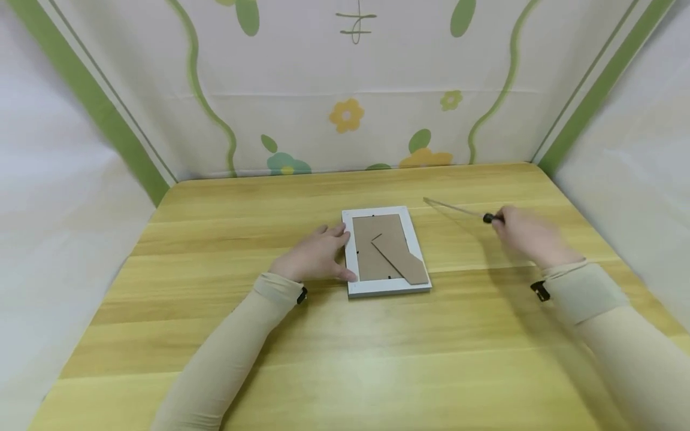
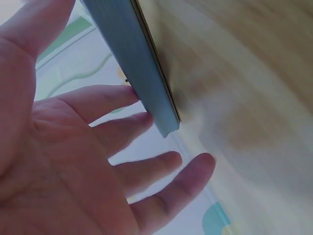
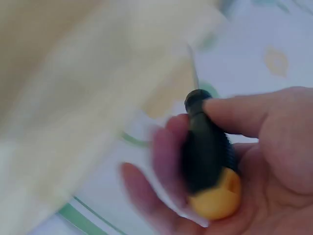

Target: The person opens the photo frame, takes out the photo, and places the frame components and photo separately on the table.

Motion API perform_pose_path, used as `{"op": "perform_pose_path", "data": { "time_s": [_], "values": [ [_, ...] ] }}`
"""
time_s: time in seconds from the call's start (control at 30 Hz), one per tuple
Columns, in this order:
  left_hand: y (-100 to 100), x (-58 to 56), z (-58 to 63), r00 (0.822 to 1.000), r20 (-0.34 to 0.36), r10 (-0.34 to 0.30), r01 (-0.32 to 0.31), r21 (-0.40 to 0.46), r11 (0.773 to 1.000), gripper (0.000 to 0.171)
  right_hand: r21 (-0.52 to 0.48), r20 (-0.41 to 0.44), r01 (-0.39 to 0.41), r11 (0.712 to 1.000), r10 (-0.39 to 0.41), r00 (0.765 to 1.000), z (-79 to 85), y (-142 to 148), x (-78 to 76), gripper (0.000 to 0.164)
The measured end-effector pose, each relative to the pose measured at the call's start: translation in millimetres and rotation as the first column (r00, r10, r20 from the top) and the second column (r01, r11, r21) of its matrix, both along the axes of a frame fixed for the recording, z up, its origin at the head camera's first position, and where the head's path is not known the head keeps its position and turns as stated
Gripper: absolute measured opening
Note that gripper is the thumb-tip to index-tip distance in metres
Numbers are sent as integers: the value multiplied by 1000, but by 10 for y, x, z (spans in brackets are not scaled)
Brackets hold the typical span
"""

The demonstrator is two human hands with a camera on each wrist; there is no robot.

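Right hand (image 1: 530, 236) gripping screwdriver (image 3: 203, 159), left hand (image 1: 314, 255) touching frame (image 1: 389, 239)

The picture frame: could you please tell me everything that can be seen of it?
The picture frame lies face down, back showing, on the wood-grain table. It has a pale border round a brown backing board, which looks like fibreboard, with small black tabs. A brown stand flap lies across its lower-right corner. The left hand is at its left edge, fingertips touching it.
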State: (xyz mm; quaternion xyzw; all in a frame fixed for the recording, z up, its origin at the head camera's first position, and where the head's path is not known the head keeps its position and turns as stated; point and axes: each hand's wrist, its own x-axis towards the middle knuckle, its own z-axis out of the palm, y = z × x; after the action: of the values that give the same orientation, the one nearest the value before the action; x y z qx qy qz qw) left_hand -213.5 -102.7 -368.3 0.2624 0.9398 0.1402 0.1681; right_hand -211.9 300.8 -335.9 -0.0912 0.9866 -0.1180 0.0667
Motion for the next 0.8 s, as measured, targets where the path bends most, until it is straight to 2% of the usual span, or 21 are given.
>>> {"op": "perform_pose_path", "data": {
  "time_s": [0.13,0.23,0.3,0.47,0.53,0.63,0.8],
  "values": [
    [9,-14,-7,1000,5,-5,5,4,1000,105,-93,-151,-74,993,59,987,290,-36,-43,36],
    [9,-20,-10,1000,30,-7,6,22,1000,106,-179,-179,-148,973,116,977,458,-86,-24,29],
    [11,-24,-12,999,43,-12,10,32,999,106,-211,-180,-196,958,159,971,508,-119,-10,23],
    [20,-39,-30,998,59,-14,11,43,999,107,-271,-138,-302,914,274,952,435,-189,0,18],
    [25,-48,-39,998,62,-14,11,44,999,107,-294,-94,-301,907,286,954,393,-208,1,19],
    [26,-61,-46,998,68,-10,7,46,999,107,-307,-25,-269,913,275,961,360,-230,-9,19],
    [27,-79,-66,997,78,0,-3,37,999,109,-319,31,-282,905,308,951,289,-265,-64,18]
  ]
}}
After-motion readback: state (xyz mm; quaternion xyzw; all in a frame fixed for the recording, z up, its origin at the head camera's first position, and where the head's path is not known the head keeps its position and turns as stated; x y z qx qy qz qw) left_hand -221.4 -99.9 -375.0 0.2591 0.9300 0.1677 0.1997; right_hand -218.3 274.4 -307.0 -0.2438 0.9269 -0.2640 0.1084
